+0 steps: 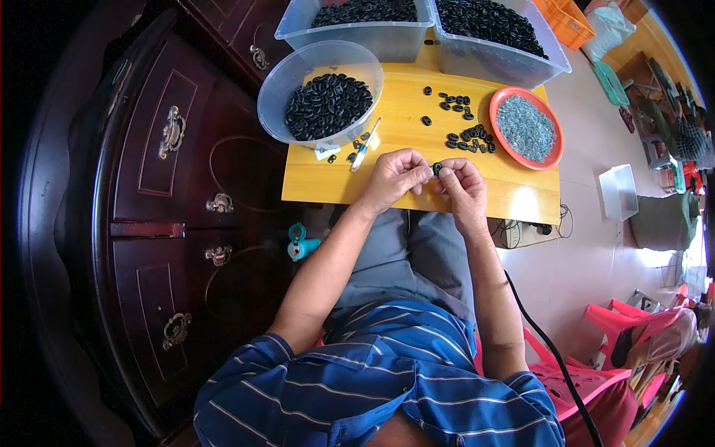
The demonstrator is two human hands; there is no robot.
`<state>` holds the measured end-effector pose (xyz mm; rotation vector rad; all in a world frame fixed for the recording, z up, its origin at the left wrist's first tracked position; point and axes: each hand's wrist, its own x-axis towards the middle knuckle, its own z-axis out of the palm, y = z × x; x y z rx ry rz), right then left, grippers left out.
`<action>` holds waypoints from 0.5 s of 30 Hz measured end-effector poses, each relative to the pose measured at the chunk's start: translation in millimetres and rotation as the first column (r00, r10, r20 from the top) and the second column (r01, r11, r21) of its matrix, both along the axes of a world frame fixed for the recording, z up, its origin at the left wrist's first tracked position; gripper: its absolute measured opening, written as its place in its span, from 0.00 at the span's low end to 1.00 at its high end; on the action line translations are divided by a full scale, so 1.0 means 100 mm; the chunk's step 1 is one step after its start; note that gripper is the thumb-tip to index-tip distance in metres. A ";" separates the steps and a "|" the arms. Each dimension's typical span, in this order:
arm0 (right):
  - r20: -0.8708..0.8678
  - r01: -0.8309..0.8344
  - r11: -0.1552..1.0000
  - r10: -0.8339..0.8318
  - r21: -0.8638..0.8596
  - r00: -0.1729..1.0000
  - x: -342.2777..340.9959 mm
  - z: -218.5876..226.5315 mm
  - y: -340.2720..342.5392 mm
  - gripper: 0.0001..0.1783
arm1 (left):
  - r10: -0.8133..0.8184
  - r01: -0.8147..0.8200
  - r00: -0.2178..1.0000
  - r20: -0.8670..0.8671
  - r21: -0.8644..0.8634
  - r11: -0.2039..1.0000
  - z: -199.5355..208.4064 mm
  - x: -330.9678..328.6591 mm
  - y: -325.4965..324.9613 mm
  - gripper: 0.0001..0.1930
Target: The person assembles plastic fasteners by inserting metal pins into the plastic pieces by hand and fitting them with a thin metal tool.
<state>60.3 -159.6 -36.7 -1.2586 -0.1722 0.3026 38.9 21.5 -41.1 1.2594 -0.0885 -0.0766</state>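
Close to the table's front edge, a small black oval piece with a hole [437, 168] is pinched in the fingertips of my right hand [465, 190]. My left hand [397, 177] is closed in a pinch right beside that piece; whatever its fingertips hold is too small to make out. Beyond the hands, several similar black pieces [474, 134] lie loose on the yellow table [320, 182]. To their right stands a round orange-red dish [494, 112] filled with small shiny metal parts [526, 128].
A round clear tub [268, 112] of black pieces stands at the table's left, with a pen [365, 146] beside it. Two clear bins [365, 41] of black pieces line the back. Dark wooden drawers [160, 149] rise at left; pink chairs [573, 380] stand at right.
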 end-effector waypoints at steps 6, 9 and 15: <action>-0.011 0.007 1.000 -0.007 0.010 1.000 -0.01 0.03 -0.01 0.05 | 0.016 -0.016 1.000 0.003 -0.040 0.999 -0.01 0.00 -0.02 0.07; -0.048 0.017 1.000 -0.016 0.023 0.999 0.00 0.04 -0.01 0.05 | 0.020 -0.020 1.000 0.007 -0.045 0.999 -0.01 -0.01 0.00 0.11; -0.086 0.011 1.000 -0.009 0.024 0.996 0.01 0.06 -0.01 0.06 | -0.028 0.029 0.999 0.026 -0.041 0.999 -0.02 -0.01 0.01 0.16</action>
